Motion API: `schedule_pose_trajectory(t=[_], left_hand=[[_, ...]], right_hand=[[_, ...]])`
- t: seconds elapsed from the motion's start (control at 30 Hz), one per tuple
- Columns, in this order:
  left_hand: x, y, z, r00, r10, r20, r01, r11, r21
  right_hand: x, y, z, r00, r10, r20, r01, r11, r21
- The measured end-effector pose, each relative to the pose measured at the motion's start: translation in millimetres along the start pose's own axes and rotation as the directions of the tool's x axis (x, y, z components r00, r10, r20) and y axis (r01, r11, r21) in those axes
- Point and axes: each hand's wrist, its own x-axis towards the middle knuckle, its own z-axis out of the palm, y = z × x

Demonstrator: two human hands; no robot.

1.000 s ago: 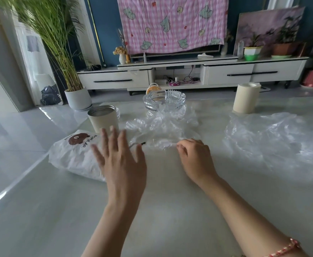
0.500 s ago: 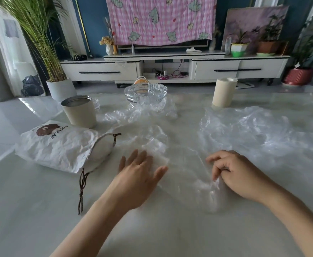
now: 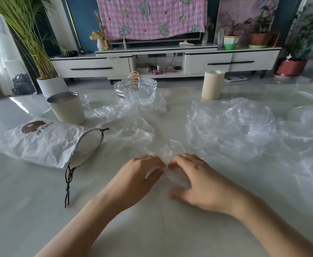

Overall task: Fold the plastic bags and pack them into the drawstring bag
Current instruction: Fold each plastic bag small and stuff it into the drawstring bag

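Folding in hand: left hand (image 3: 139, 175) and right hand (image 3: 198, 180) pinch one clear plastic bag (image 3: 172, 151) with curled fingers (image 3: 183, 160) on the table (image 3: 152, 229); next move probably calls for pressing it flat, then packing into the drawstring bag (image 3: 46, 141) at left.

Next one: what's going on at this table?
A person's left hand and right hand pinch one clear plastic bag, bunched between them on the table. The white drawstring bag lies on its side to the left, mouth open. Other plastic bags lie crumpled to the right, not yet folded.
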Motion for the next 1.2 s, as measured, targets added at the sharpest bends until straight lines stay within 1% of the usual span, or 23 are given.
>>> schedule_pose_trajectory(t=[0.07,0.13,0.2,0.27,0.3,0.33,0.37,0.4,0.47,0.53,0.57,0.63,0.67,0.73,0.77,0.8,0.83,0.87,0.93,0.97,1.07,1.17,1.2], left_hand=[[1,9,-4,0.994,-0.064,-0.086,0.058,0.996,-0.071],[1,14,-10,0.982,-0.122,-0.142,0.103,0.986,-0.132],[1,11,-15,0.970,-0.147,-0.195,0.130,0.987,-0.096],[4,7,-23,0.925,-0.240,-0.293,0.199,0.966,-0.163],[5,5,-27,0.893,-0.335,-0.299,0.233,0.915,-0.330],[5,5,-32,0.875,-0.415,-0.248,0.233,0.811,-0.536],[5,6,-36,0.859,-0.485,-0.163,0.259,0.687,-0.679],[5,4,-38,0.846,-0.525,-0.091,0.315,0.630,-0.710],[5,-2,-35,0.791,-0.611,-0.037,0.499,0.678,-0.539],[4,-7,-31,0.757,-0.641,-0.128,0.599,0.758,-0.258],[2,-8,-30,0.769,-0.614,-0.179,0.601,0.789,-0.126],[-1,-11,-28,0.800,-0.502,-0.329,0.564,0.815,0.129],[-2,-11,-27,0.829,-0.389,-0.403,0.494,0.847,0.198],[-1,-3,-22,0.883,-0.133,-0.451,0.265,0.933,0.244],[0,3,-17,0.919,-0.057,-0.391,0.161,0.958,0.239],[2,7,-9,0.961,-0.016,-0.276,0.078,0.974,0.215],[4,11,-1,0.990,-0.027,-0.142,0.054,0.980,0.193],[4,9,6,0.997,-0.069,-0.029,0.074,0.978,0.193],[1,-2,13,0.972,-0.206,0.116,0.169,0.948,0.270],[-1,-7,13,0.959,-0.246,0.141,0.193,0.929,0.315],[-7,-12,9,0.933,-0.304,0.190,0.199,0.881,0.430],[-7,-8,8,0.929,-0.307,0.207,0.182,0.865,0.468],[-7,-9,8,0.933,-0.299,0.201,0.173,0.861,0.478]], right_hand=[[3,0,0,0.983,-0.040,-0.178,0.062,0.991,0.121],[3,-2,-10,0.973,0.057,-0.223,0.038,0.916,0.398],[0,-6,-25,0.976,0.144,-0.166,0.016,0.707,0.707],[-3,-5,-36,0.972,0.223,-0.069,-0.042,0.458,0.888],[-4,-3,-40,0.960,0.278,-0.036,-0.075,0.379,0.922],[-3,-1,-41,0.940,0.340,-0.020,-0.109,0.356,0.928],[-3,1,-40,0.918,0.395,-0.022,-0.148,0.394,0.907],[-2,2,-38,0.898,0.439,-0.041,-0.196,0.481,0.855],[1,7,-30,0.874,0.471,-0.121,-0.288,0.702,0.652],[1,13,-21,0.884,0.420,-0.207,-0.339,0.879,0.336],[1,16,-18,0.887,0.397,-0.235,-0.367,0.916,0.164],[0,20,-14,0.874,0.335,-0.351,-0.395,0.912,-0.113],[1,20,-12,0.863,0.245,-0.442,-0.347,0.923,-0.165],[4,11,-4,0.809,0.059,-0.585,-0.166,0.977,-0.131],[6,2,2,0.791,0.004,-0.612,-0.083,0.992,-0.100],[8,-5,12,0.816,-0.015,-0.579,-0.029,0.997,-0.066],[12,-11,23,0.879,-0.014,-0.477,-0.005,0.999,-0.039],[15,-15,34,0.941,-0.005,-0.337,-0.012,0.999,-0.049],[19,-12,46,0.994,0.055,-0.094,-0.071,0.982,-0.176],[20,-6,44,0.996,0.085,-0.026,-0.089,0.966,-0.242],[20,11,30,0.990,0.131,0.044,-0.110,0.942,-0.316],[14,19,19,0.987,0.118,0.108,-0.076,0.941,-0.329],[14,21,16,0.990,0.100,0.104,-0.067,0.958,-0.278]])
